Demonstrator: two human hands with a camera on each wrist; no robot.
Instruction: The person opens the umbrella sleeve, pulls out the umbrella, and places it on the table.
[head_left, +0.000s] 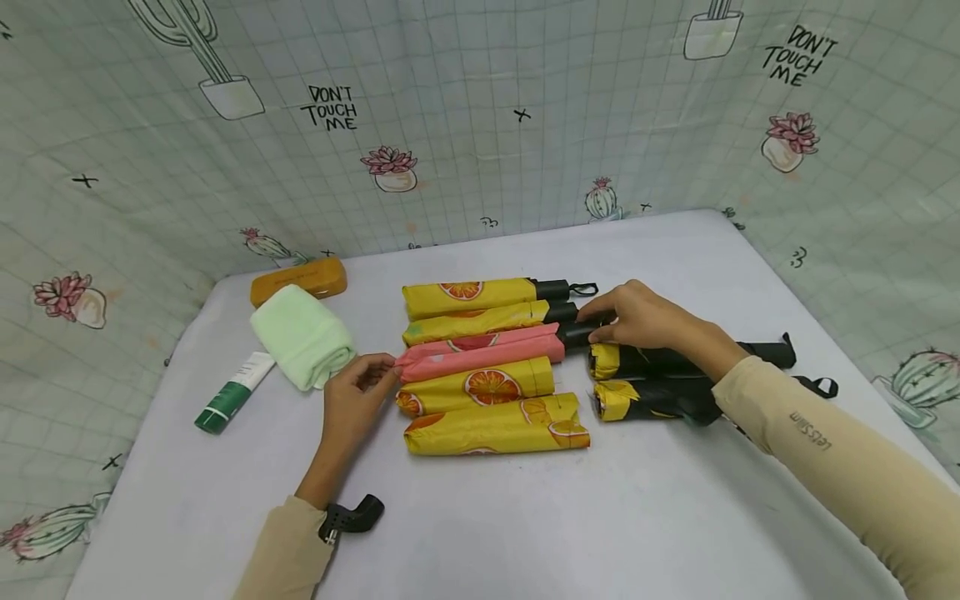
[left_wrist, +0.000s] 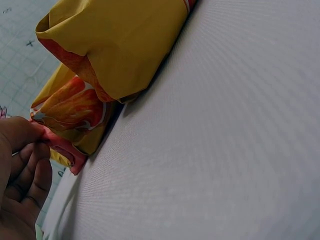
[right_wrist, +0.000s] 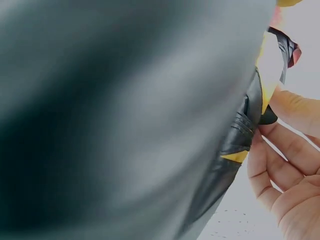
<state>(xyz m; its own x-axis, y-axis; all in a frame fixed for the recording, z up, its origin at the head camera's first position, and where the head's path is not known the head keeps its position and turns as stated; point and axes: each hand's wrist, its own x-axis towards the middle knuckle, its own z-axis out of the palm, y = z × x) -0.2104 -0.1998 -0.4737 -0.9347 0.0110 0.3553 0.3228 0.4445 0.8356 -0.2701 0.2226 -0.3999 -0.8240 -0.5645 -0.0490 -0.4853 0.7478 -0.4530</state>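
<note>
A pink umbrella sleeve [head_left: 480, 353] with a watermelon print lies mid-table, a black umbrella end [head_left: 574, 335] sticking out on its right. My left hand [head_left: 356, 400] pinches the sleeve's left tip; the left wrist view shows thumb and fingers on the pink fabric [left_wrist: 64, 147]. At the other end my right hand [head_left: 645, 319] grips the black end between thumb and fingers. Above lie two yellow orange-print umbrellas [head_left: 472, 298] with black ends; below are two yellow sleeves [head_left: 487, 429]. Under my right forearm are two black folded umbrellas [head_left: 660, 398] with yellow edges, one blurring much of the right wrist view.
At the left lie a folded pale green towel [head_left: 300, 333], a green and white tube [head_left: 234, 393] and an orange-brown case [head_left: 300, 282]. A printed cloth [head_left: 465, 125] hangs behind and beside the white table [head_left: 487, 525].
</note>
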